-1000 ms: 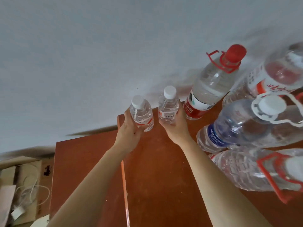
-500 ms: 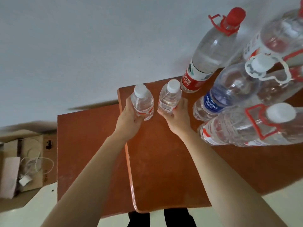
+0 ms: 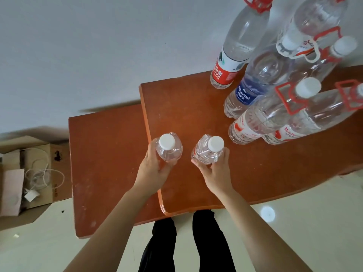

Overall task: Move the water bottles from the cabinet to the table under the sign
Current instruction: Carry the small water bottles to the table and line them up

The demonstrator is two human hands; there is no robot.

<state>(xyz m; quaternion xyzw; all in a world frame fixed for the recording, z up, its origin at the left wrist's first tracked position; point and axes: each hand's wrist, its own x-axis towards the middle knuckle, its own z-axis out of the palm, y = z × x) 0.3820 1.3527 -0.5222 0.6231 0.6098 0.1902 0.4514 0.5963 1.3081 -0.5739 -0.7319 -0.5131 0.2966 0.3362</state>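
My left hand (image 3: pixel 152 169) grips a small clear water bottle with a white cap (image 3: pixel 169 147). My right hand (image 3: pixel 217 173) grips a second small bottle with a white cap (image 3: pixel 208 151). Both bottles stand upright over the reddish-brown table (image 3: pixel 196 107), near its left edge; whether their bases touch the top is hidden. Several large bottles stand at the table's far right: one with a red label (image 3: pixel 237 48), a blue-labelled Aquafina one (image 3: pixel 255 83), and others with red or white carry handles (image 3: pixel 275 116).
A lower reddish-brown surface (image 3: pixel 102 154) adjoins the table on the left. An open cardboard box (image 3: pixel 29 173) with white cables sits on the floor at far left. A white wall rises behind the table. My legs in black trousers (image 3: pixel 184 242) stand at the table's near edge.
The view has tilted down, and both hands with their small bottles have come back from beside the large bottles at the far edge toward the near left part of the table.
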